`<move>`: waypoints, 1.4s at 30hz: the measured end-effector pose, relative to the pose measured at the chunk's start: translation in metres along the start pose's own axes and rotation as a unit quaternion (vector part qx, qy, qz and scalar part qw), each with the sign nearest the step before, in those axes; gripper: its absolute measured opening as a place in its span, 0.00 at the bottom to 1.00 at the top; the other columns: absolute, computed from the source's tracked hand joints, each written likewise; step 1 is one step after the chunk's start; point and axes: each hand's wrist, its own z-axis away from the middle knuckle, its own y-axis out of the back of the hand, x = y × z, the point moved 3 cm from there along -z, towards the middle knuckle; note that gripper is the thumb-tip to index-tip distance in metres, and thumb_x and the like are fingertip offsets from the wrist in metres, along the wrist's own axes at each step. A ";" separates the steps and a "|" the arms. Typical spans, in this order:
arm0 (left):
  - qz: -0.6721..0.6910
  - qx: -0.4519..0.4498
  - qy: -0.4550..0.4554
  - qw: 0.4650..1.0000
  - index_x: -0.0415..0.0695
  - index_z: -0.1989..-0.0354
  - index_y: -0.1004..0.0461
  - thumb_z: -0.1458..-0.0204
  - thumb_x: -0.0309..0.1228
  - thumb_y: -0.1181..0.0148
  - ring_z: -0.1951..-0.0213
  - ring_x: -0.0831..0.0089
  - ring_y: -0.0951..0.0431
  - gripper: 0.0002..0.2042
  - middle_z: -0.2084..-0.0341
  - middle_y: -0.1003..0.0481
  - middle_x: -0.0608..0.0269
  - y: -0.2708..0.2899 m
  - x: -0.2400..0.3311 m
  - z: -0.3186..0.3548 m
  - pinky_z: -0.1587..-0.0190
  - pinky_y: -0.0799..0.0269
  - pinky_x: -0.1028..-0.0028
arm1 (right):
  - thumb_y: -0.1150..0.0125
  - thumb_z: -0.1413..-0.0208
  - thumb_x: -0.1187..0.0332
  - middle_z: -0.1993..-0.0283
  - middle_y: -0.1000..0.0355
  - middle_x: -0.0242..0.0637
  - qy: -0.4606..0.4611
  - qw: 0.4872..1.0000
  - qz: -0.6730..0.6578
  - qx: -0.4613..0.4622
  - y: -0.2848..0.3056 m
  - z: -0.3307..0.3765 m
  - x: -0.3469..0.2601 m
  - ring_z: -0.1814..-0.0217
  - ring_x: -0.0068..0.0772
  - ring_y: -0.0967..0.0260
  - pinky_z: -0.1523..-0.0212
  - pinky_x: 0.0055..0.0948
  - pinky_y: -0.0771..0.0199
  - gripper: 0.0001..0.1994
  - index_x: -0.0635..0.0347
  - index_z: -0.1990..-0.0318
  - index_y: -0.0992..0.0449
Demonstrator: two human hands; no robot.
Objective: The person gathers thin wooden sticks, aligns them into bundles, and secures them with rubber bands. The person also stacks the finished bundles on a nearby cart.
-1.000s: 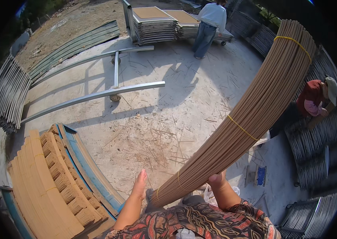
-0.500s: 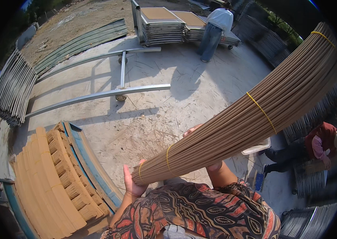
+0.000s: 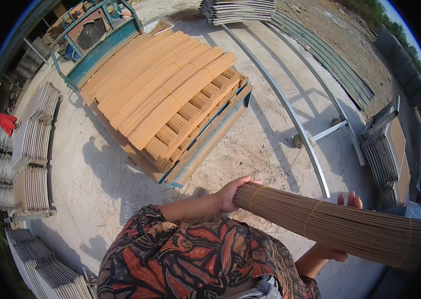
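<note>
Beyond the hands, to their left, stands a cart [image 3: 105,55] loaded with a tan stack [image 3: 170,89]. The bundle [image 3: 360,226] slants across both hands: long, rounded, dull brown, many thin sticks packed lengthwise. The left hand [image 3: 231,196] grips its near end; the right hand [image 3: 328,252] clasps it farther along, fingers showing past the far side. Yellow bands [image 3: 312,218] circle it: beside the left hand, between the hands, beyond the right.

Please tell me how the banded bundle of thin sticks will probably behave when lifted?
The bundle is probably stiff, spanning left hand to right hand without obvious sagging. It may feel end-heavy, since a long part extends past the right hand. The yellow bands likely limit spilling, though single sticks could slide.
</note>
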 end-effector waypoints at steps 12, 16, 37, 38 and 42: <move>0.145 -0.012 -0.189 0.971 0.40 0.48 0.33 0.41 0.45 0.58 0.48 0.66 0.30 0.22 0.50 0.30 0.57 0.044 0.147 0.083 0.44 0.37 0.65 | 0.50 0.66 0.24 0.42 0.45 0.53 -0.031 0.947 -0.161 -0.277 -0.204 -0.062 0.075 0.40 0.52 0.44 0.38 0.48 0.46 0.59 0.69 0.37 0.54; 0.203 -0.021 -0.200 0.958 0.41 0.48 0.33 0.41 0.46 0.58 0.49 0.64 0.30 0.22 0.51 0.30 0.56 0.058 0.169 0.093 0.44 0.37 0.63 | 0.55 0.62 0.25 0.42 0.47 0.60 -0.022 0.930 -0.189 -0.315 -0.283 -0.073 0.079 0.38 0.55 0.45 0.37 0.48 0.46 0.57 0.75 0.40 0.51; 0.261 0.284 -0.482 0.787 0.37 0.46 0.37 0.41 0.45 0.58 0.51 0.61 0.28 0.24 0.52 0.30 0.51 0.135 0.215 0.187 0.46 0.35 0.62 | 0.35 0.59 0.43 0.40 0.42 0.47 -0.443 0.654 -0.427 -0.441 -0.453 -0.075 0.258 0.37 0.45 0.45 0.34 0.45 0.50 0.46 0.60 0.37 0.47; 0.260 0.295 -0.488 0.779 0.37 0.47 0.37 0.41 0.44 0.58 0.52 0.61 0.27 0.23 0.52 0.30 0.51 0.136 0.212 0.192 0.47 0.34 0.62 | 0.35 0.58 0.44 0.39 0.42 0.45 -0.473 0.636 -0.427 -0.435 -0.446 -0.071 0.274 0.37 0.44 0.45 0.34 0.44 0.50 0.44 0.58 0.37 0.47; 0.258 0.364 -0.440 0.779 0.37 0.52 0.33 0.40 0.46 0.60 0.55 0.61 0.26 0.23 0.55 0.28 0.51 0.153 0.205 0.202 0.50 0.31 0.60 | 0.40 0.51 0.48 0.39 0.40 0.30 -0.543 0.610 -0.432 -0.383 -0.406 -0.044 0.334 0.37 0.35 0.45 0.36 0.42 0.47 0.33 0.52 0.40 0.40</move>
